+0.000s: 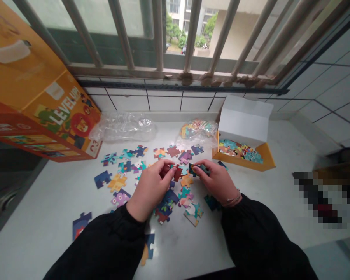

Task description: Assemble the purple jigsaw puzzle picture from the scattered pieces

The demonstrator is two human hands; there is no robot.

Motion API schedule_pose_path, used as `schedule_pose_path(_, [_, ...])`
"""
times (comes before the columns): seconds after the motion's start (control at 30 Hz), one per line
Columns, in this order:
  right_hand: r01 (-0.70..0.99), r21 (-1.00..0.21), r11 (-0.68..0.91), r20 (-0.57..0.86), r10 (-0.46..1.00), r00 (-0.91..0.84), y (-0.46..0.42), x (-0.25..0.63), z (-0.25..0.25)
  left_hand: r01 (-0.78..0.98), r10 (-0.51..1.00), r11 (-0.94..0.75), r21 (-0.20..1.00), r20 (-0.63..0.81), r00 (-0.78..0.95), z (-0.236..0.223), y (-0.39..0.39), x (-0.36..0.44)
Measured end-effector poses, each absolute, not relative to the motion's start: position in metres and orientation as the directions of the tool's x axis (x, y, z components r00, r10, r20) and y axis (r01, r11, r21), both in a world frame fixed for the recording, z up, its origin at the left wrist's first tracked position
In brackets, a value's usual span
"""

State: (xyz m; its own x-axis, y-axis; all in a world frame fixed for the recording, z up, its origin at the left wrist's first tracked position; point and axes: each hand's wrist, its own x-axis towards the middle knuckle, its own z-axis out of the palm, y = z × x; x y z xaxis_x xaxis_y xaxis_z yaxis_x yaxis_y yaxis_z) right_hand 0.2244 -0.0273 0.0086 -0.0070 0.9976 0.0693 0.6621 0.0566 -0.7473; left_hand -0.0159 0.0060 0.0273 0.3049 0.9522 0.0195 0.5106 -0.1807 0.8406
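My left hand (150, 187) pinches a dark red puzzle piece (177, 172) between thumb and fingers. My right hand (216, 180) pinches a dark teal puzzle piece (198, 168) just to its right. The two pieces are held close together, a little above the white counter (46, 202). Several loose colourful puzzle pieces (118, 182) lie scattered on the counter under and around both hands. Both arms wear black sleeves.
A big orange puzzle box (41, 105) stands at the left. A small open orange box (245, 153) with more pieces sits at the right. A crumpled clear plastic bag (125, 126) and a bag of pieces (196, 130) lie near the tiled wall under a barred window.
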Motion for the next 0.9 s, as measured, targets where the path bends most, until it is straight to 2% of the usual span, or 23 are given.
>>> schedule_pose_path(0.07, [0.748,-0.663,0.025,0.081,0.996,0.038,-0.025,0.231,0.006,0.515,0.948,-0.194,0.835,0.024,0.318,0.027,0.006,-0.016])
schedule_pose_path(0.2, [0.824,-0.56,-0.089,0.053,0.988,0.143,-0.023,0.24,0.002,0.475,0.886,-0.242,0.846,-0.007,0.464,0.025,0.002,-0.013])
schedule_pose_path(0.33, [0.854,-0.491,-0.175,0.075,0.967,0.242,-0.024,0.246,0.002,0.514,0.821,-0.359,0.779,0.002,0.571,0.022,-0.003,-0.009])
schedule_pose_path(0.43, [0.849,-0.488,-0.201,0.102,0.954,0.284,-0.024,0.251,0.003,0.521,0.783,-0.424,0.741,0.011,0.622,0.018,-0.004,-0.008])
schedule_pose_path(0.6, [0.837,-0.513,-0.191,0.159,0.937,0.311,-0.023,0.251,0.004,0.529,0.761,-0.455,0.717,0.005,0.648,0.017,-0.004,-0.009])
schedule_pose_path(0.8, [0.942,-0.331,-0.064,0.377,0.905,0.194,-0.028,0.244,0.007,0.521,0.727,-0.455,0.723,-0.036,0.685,0.026,-0.002,-0.015])
schedule_pose_path(0.9, [0.95,-0.312,0.018,0.421,0.899,0.121,-0.029,0.241,0.009,0.521,0.709,-0.451,0.725,-0.064,0.702,0.029,-0.002,-0.017])
